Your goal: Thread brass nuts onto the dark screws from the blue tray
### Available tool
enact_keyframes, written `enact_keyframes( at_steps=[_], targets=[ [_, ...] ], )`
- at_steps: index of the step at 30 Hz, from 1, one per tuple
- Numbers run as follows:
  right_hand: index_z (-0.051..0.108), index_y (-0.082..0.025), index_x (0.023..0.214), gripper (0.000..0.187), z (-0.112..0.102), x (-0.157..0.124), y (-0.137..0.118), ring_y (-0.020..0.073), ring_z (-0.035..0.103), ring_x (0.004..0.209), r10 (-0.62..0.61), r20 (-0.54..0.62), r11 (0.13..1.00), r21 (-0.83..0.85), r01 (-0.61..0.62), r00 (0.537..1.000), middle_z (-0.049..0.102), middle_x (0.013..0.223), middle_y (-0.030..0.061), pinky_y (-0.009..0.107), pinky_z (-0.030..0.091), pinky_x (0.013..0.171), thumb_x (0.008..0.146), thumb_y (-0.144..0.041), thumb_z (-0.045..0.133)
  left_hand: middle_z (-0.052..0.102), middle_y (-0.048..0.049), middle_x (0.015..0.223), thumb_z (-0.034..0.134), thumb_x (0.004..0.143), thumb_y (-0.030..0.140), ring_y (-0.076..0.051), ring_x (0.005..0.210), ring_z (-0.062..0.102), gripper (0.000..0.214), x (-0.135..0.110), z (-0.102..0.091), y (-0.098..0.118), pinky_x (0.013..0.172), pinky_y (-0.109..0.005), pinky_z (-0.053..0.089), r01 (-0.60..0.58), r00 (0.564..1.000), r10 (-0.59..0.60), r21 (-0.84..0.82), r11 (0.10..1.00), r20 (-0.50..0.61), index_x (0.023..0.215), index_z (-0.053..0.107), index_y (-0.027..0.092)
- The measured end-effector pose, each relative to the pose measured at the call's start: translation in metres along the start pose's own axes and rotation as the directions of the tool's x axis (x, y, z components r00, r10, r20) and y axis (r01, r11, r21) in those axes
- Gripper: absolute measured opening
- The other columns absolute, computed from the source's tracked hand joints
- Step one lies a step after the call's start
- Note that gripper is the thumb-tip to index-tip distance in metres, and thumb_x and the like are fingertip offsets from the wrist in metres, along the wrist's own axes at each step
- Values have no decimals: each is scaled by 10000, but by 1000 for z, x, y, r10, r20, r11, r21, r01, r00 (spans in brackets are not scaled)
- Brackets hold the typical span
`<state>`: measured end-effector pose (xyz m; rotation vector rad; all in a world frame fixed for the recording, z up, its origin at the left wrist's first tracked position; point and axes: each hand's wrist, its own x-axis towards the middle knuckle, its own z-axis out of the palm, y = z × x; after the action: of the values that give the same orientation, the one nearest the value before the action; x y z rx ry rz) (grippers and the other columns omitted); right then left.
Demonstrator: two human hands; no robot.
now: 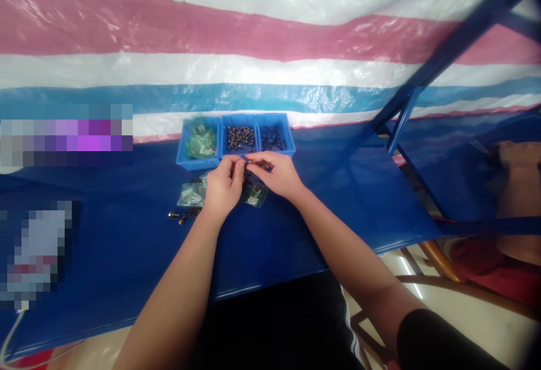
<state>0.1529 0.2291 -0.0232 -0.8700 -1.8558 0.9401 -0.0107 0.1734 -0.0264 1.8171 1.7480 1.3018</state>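
Blue bins stand in a row beyond the two bare hands in the head view. Left hand (226,183) and right hand (276,174) meet just in front of the bins, fingertips nearly together, with a small dark part (248,162) pinched between them; it is mostly covered by the fingers, too small to identify. Both hands grasp it by thumb and fingertips.

The left bin (198,164) holds greenish clear packets (201,140), the middle bin (237,120) short brassy fasteners (240,136), and the right bin (273,119) dark screws (273,137). Under and beside the hands, on the blue table (274,251), lie a left bag (191,194) and a right bag (255,194), both clear, with small pieces inside. Loose bolts (181,217) lie near the left wrist. A white cable (13,330) runs down at the far left. Striped plastic sheeting (236,31) hangs behind the table, and another person's arm (518,189) shows beyond the blue frame (448,48) at right.
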Motion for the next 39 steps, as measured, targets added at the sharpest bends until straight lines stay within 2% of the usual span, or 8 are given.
enact_keyframes(
  at_steps=[5,11,17,26,34,37,39],
  targets=[
    [774,-215,1088,243,0,0,1,176,737,909,-22,7,1000,-22,22,1000,782,1095,66,327,610,850,902,-342,682,627,19,656,475,1017,437,-114,571,586,292,-1,-1,2,627,-243,448,-6,1000,6,4,1000,-9,985,632,193],
    [777,-220,1092,241,-1,-1,-1,183,741,931,7,-11,1000,-16,-7,1000,782,1105,63,330,611,861,911,-341,672,617,34,653,534,987,429,-114,546,559,287,-2,-1,2,615,-244,441,-18,1000,18,-17,1000,-11,1153,627,215],
    [781,-233,1083,237,-1,0,-1,179,742,902,23,-9,1000,4,-23,1000,785,1094,53,333,616,843,903,-349,680,643,20,689,518,994,415,-118,592,595,264,-1,0,1,630,-241,443,-23,1000,23,11,1000,-19,1098,635,202],
    [769,-219,1105,258,0,-1,2,171,730,866,-20,-16,1000,-17,19,1000,788,1020,51,325,613,825,870,-308,708,652,10,716,488,1010,433,-115,612,597,282,0,0,1,642,-236,444,-9,1000,9,9,1000,5,1021,634,193],
    [765,-216,1101,255,0,-1,-2,166,733,875,35,-9,998,43,-34,999,785,1021,53,320,606,857,879,-325,702,617,19,640,444,1029,457,-110,560,568,343,0,-1,5,619,-234,433,-42,999,42,12,999,-5,943,638,188],
    [764,-203,1102,282,0,-1,-3,166,730,876,63,-4,996,59,-63,998,778,1064,68,320,598,863,882,-367,698,622,16,641,441,1031,448,-113,570,578,342,0,-1,4,622,-233,432,-26,1000,26,31,999,-17,946,644,186],
    [765,-191,1090,291,-1,-1,-3,158,719,833,94,16,994,55,-94,995,780,1021,67,313,591,839,874,-376,702,627,9,646,430,1034,438,-119,591,589,348,0,-1,3,635,-236,435,-6,999,7,46,999,-34,942,651,185]
  ],
)
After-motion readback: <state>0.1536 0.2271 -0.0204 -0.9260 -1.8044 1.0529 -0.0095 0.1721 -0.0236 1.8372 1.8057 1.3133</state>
